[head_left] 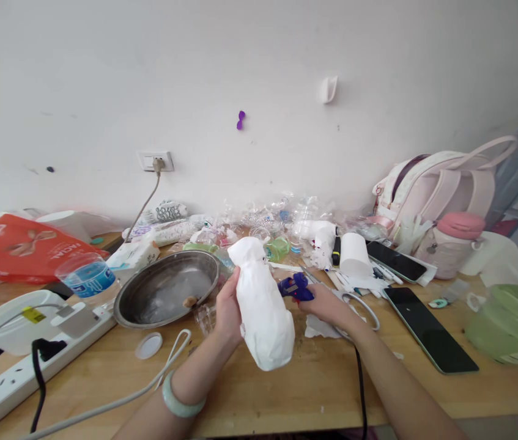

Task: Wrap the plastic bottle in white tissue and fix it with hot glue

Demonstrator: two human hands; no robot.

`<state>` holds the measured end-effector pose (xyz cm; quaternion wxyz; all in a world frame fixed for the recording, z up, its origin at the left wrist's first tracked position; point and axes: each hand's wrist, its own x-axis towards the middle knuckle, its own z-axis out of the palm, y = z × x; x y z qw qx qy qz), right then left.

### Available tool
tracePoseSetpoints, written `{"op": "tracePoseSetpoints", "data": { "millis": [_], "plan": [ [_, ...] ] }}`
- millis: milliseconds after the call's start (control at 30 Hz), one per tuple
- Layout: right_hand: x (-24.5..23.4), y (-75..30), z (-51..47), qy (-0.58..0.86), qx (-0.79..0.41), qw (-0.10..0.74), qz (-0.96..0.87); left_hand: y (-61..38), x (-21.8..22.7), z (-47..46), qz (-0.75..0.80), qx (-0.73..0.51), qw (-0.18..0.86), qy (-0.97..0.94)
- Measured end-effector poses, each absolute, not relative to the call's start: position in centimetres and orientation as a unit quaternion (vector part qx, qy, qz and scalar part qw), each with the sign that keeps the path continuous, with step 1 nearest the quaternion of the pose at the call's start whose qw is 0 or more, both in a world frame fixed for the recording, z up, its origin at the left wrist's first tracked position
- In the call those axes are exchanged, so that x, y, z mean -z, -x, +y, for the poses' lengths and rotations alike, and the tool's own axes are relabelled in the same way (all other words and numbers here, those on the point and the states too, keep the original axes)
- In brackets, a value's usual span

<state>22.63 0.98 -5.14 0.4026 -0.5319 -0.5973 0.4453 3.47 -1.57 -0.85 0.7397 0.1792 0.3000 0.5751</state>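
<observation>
The left hand (227, 305) is closed around the left side of a white paper-wrapped bottle shape (263, 311), held just above the tabletop (286, 391). The shape's long axis runs away from the person: the broad base is nearest them and the narrow crumpled top points toward the wall. The right hand (327, 305), just to its right, grips a small blue glue gun (295, 287). The gun's nozzle points left at the upper side of the wrapped shape, close to it; contact cannot be made out. A pale green bangle (180, 403) circles the left wrist. Scissors (359, 305) lie under the right hand.

Left of the hands, a steel bowl (125, 305) holds one small brown lump by its near-right rim. Further left are a white power strip (33, 360) and a water bottle (87, 275). To the right lie two dark phones (428, 327), then a green plastic bowl (510, 324) whose contents are hidden. A pink backpack (442, 183) leans on the wall.
</observation>
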Motion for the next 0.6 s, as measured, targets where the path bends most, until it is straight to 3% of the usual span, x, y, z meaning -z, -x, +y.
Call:
{"op": "tracePoseSetpoints", "data": {
  "millis": [233, 600],
  "plan": [
    [3.2, -22.5, 1.0, 0.551, -0.469, 0.537, -0.433, -3.1, 0.3, -1.1, 0.232, -0.577, 0.770, -0.144],
    [2.7, -22.0, 0.7, 0.499, -0.573, 0.576, -0.302, -2.7, 1.6, -0.7, 0.245, -0.549, 0.784, -0.152]
  ]
}}
